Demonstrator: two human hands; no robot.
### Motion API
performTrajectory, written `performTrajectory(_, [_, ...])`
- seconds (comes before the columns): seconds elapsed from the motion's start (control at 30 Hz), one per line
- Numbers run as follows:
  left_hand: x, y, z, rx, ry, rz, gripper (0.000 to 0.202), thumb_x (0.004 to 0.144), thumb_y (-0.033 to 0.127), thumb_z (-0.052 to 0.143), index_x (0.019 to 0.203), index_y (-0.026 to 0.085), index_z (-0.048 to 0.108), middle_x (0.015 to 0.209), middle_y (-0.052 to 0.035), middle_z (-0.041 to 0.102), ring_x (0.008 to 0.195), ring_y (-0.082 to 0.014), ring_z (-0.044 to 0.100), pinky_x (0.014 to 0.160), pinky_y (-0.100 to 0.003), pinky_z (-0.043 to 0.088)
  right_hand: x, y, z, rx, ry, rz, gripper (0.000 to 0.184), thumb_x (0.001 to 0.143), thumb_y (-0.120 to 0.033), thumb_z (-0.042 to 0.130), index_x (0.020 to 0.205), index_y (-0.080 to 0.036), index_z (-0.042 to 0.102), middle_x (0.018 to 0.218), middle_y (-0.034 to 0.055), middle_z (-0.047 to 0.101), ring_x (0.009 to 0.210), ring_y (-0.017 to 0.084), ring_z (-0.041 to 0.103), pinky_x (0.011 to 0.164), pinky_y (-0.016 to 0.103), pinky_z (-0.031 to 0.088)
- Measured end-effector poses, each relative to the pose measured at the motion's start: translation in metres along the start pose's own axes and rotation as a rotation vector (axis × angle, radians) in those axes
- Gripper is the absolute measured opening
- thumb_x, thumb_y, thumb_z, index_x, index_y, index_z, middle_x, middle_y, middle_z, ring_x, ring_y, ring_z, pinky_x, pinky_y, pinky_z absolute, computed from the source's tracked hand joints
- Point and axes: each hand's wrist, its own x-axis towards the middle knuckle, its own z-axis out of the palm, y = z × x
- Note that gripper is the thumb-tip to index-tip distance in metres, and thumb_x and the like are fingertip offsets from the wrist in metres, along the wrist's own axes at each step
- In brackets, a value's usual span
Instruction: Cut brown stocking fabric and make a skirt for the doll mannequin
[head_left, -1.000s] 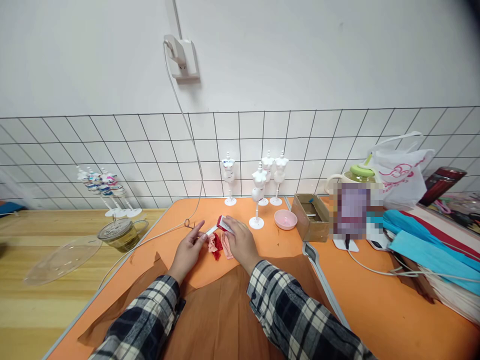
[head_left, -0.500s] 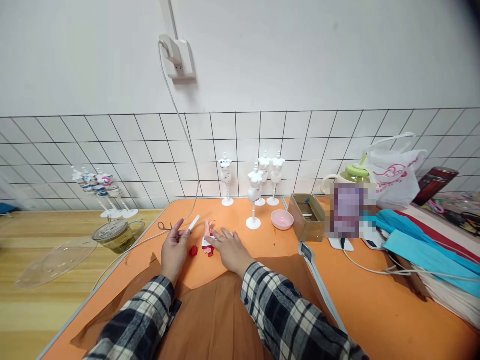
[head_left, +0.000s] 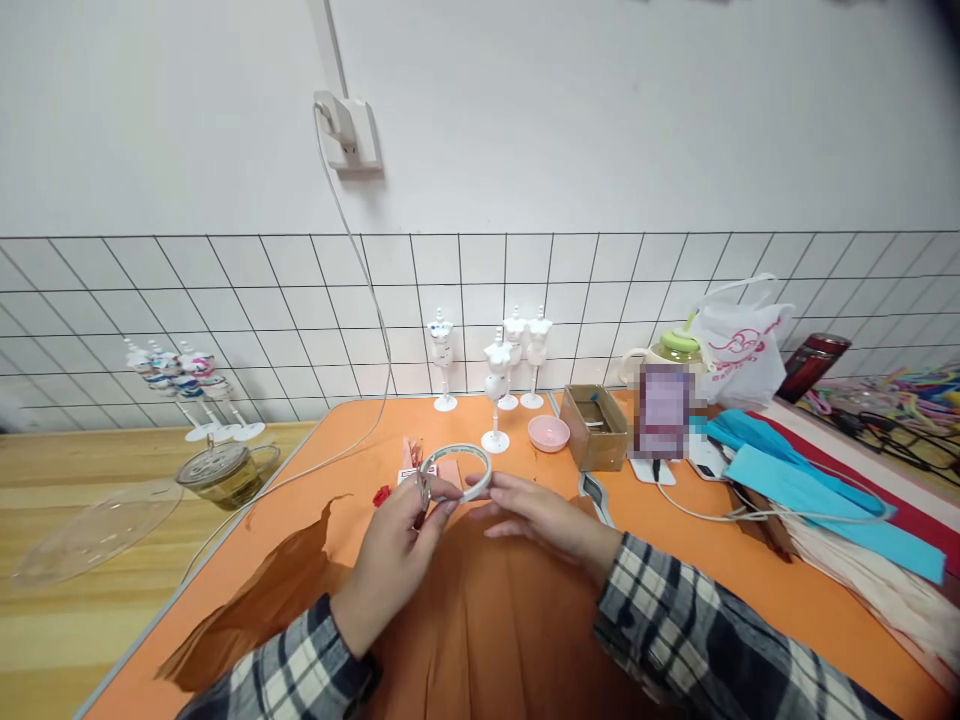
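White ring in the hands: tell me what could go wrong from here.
The left hand holds the white ring together with what look like small scissors, so one might slip or a finger be nicked. Whether the right hand grips the ring too is unclear; if not, it may tip. The red scrap lies close to the left hand and could be brushed aside.

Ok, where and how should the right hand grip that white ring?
Probably the right rim of the white ring, pinched from the right: it is a thin open hoop, and the left hand grips its near left edge, leaving that side to the right hand.
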Motion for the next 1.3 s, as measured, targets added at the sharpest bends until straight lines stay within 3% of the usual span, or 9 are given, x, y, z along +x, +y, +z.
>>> performTrajectory(0.17, [-0.007, -0.01, 0.042, -0.077, -0.153, 0.113, 0.016, 0.093, 0.02, 0.049, 0.101, 0.02, 0.062, 0.089, -0.0038, 0.064, 0.081, -0.0168, 0.06, 0.073, -0.028, 0.048, -0.015, 0.043, -0.013, 0.425, 0.005, -0.078, 0.052, 0.075, -0.018, 0.059, 0.127, -0.023, 0.056, 0.131, 0.0094, 0.057, 0.115, 0.021, 0.057, 0.097, 0.039, 0.043])
performTrajectory(0.37, [-0.019, -0.041, 0.071, -0.004, -0.371, 0.272, 0.034, 0.095, 0.013, 0.042, 0.124, 0.025, 0.057, 0.121, -0.0087, 0.061, 0.115, -0.0191, 0.055, 0.1, -0.036, 0.045, -0.008, 0.069, -0.021, 0.383, 0.218, -0.065, 0.036, 0.083, -0.043, 0.066, 0.107, -0.017, 0.061, 0.116, 0.0123, 0.064, 0.105, 0.022, 0.062, 0.095, 0.043, 0.045])
performTrajectory(0.53, [-0.02, -0.044, 0.054, 0.02, -0.342, 0.228, 0.041, 0.095, 0.014, 0.038, 0.132, 0.025, 0.053, 0.141, -0.0105, 0.049, 0.129, -0.0213, 0.046, 0.107, -0.039, 0.04, -0.008, 0.071, -0.03, 0.128, 0.348, -0.133, 0.043, 0.084, -0.057, 0.06, 0.107, -0.02, 0.058, 0.116, 0.01, 0.064, 0.109, 0.023, 0.061, 0.092, 0.04, 0.047])
performTrajectory(0.7, [-0.029, -0.052, 0.016, 0.041, -0.087, -0.039, 0.021, 0.095, 0.026, 0.045, 0.103, 0.023, 0.064, 0.088, -0.004, 0.068, 0.08, -0.0188, 0.064, 0.073, -0.031, 0.052, -0.013, 0.039, -0.026, -0.613, 0.407, -0.165, 0.026, 0.092, -0.036, 0.049, 0.105, -0.022, 0.067, 0.107, 0.007, 0.068, 0.105, 0.022, 0.059, 0.092, 0.038, 0.042])
performTrajectory(0.8, [-0.044, -0.048, 0.01, 0.085, -0.184, 0.321, 0.026, 0.089, 0.017, 0.047, 0.109, 0.025, 0.062, 0.081, -0.0042, 0.065, 0.072, -0.0183, 0.06, 0.063, -0.029, 0.046, 0.009, 0.014, -0.009, -1.079, 0.411, -0.164, 0.032, 0.091, -0.018, 0.043, 0.108, -0.026, 0.069, 0.106, 0.0051, 0.068, 0.107, 0.023, 0.054, 0.09, 0.036, 0.039])
performTrajectory(0.9, [-0.052, -0.042, 0.018, 0.136, -0.243, 0.602, 0.043, 0.083, 0.01, 0.046, 0.123, 0.024, 0.055, 0.076, -0.0057, 0.062, 0.065, -0.0191, 0.054, 0.057, -0.03, 0.04, 0.055, 0.0, 0.011, -1.27, 0.41, -0.155, 0.032, 0.09, -0.016, 0.044, 0.11, -0.024, 0.068, 0.103, 0.0082, 0.068, 0.101, 0.024, 0.054, 0.086, 0.035, 0.038])
performTrajectory(1.03, [-0.053, -0.051, 0.022, 0.111, -0.158, 0.648, 0.044, 0.083, 0.012, 0.044, 0.126, 0.023, 0.051, 0.072, -0.0054, 0.059, 0.062, -0.0193, 0.052, 0.055, -0.031, 0.036, 0.113, 0.01, 0.031, -1.335, 0.562, -0.292, 0.032, 0.09, -0.014, 0.041, 0.113, -0.021, 0.062, 0.101, 0.0096, 0.063, 0.097, 0.024, 0.049, 0.086, 0.036, 0.038])
performTrajectory(1.17, [-0.051, -0.065, 0.009, 0.063, -0.065, 0.491, 0.032, 0.083, 0.011, 0.045, 0.108, 0.025, 0.06, 0.066, -0.0023, 0.056, 0.058, -0.017, 0.052, 0.054, -0.028, 0.035, 0.132, 0.048, 0.037, -1.46, 0.371, -0.466, 0.043, 0.085, -0.013, 0.047, 0.127, -0.016, 0.054, 0.109, 0.0125, 0.055, 0.109, 0.027, 0.042, 0.103, 0.043, 0.03])
performTrajectory(1.3, [-0.046, -0.069, 0.004, 0.064, -0.063, 0.322, 0.024, 0.083, 0.01, 0.045, 0.092, 0.023, 0.064, 0.065, -0.0014, 0.056, 0.058, -0.0158, 0.052, 0.055, -0.027, 0.037, 0.125, 0.07, 0.028, -1.374, 0.101, -0.376, 0.051, 0.078, -0.014, 0.056, 0.128, -0.017, 0.053, 0.119, 0.0115, 0.054, 0.116, 0.025, 0.042, 0.108, 0.043, 0.027])
